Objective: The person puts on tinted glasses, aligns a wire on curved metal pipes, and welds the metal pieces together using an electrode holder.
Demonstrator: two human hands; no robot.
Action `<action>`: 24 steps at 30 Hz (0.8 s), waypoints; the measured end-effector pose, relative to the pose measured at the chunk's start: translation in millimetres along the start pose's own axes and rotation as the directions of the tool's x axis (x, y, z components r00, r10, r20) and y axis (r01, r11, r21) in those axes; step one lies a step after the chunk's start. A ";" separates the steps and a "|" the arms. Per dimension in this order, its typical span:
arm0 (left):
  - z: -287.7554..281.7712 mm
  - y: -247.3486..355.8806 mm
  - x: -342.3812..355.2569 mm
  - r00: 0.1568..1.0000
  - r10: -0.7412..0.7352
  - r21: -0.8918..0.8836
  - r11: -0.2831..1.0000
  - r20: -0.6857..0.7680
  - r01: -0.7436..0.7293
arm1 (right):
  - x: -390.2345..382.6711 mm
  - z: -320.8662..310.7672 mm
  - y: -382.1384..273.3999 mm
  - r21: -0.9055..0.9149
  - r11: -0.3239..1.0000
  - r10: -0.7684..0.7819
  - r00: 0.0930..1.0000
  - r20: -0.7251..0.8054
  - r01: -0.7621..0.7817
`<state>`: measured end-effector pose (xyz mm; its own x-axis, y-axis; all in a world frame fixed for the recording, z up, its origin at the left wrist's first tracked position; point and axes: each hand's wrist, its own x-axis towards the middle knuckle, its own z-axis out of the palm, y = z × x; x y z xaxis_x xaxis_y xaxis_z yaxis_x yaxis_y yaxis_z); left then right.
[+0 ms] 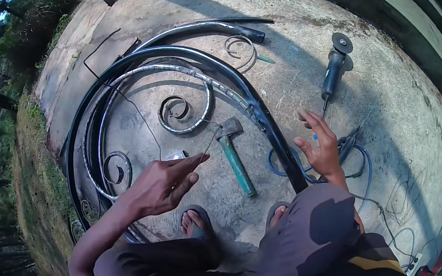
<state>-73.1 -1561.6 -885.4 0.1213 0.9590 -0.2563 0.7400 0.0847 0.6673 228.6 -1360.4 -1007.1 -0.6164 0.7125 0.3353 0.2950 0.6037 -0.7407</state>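
My left hand (165, 187) is closed with its fingers extended, pinching a thin bent wire (212, 141) that sticks up from the fingertips. Beyond it lies an axe-shaped hammer (235, 159) with a green handle and a dark metal head. My right hand (322, 148) is raised with thumb and fingers apart, next to a large curved black tube (276, 129). A small blue spot shows by its fingers; I cannot tell what it is. Between my hands and the tube's arc, a flat metal scroll (178, 128) rests on the concrete.
An angle grinder (332, 74) lies at the right. Blue cable (364, 158) and dark leads loop beside my right knee. A smaller scroll (122, 168) and a ribbed metal curve (163, 66) sit inside the tube's arc. A thin ring (242, 53) lies at the back.
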 end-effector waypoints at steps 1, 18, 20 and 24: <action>11.8 -4.2 -16.3 0.997 0.072 0.020 0.997 -0.016 -0.071 | 27.7 27.8 -36.2 0.111 0.971 -0.215 0.976 0.032 0.210; 66.7 -117.3 -35.3 0.792 0.436 -0.453 0.656 -0.427 -0.604 | 46.8 118.4 -110.2 0.646 0.735 -0.170 0.867 0.468 -0.204; 69.3 -112.2 -32.6 0.888 0.372 -0.329 0.831 -0.270 -0.448 | 47.7 100.0 -116.0 0.619 0.759 -0.108 0.898 0.426 -0.202; 60.0 -134.9 -31.1 0.882 0.343 0.079 0.939 -0.323 -0.336 | 37.6 57.8 -142.1 0.106 0.991 0.038 0.932 0.360 -0.082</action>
<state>-137.0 -1619.1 -1009.4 0.1469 0.9623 0.2287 0.7060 -0.2640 0.6572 121.3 -1440.1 -922.9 -0.8262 0.5585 0.0743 0.2656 0.5023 -0.8229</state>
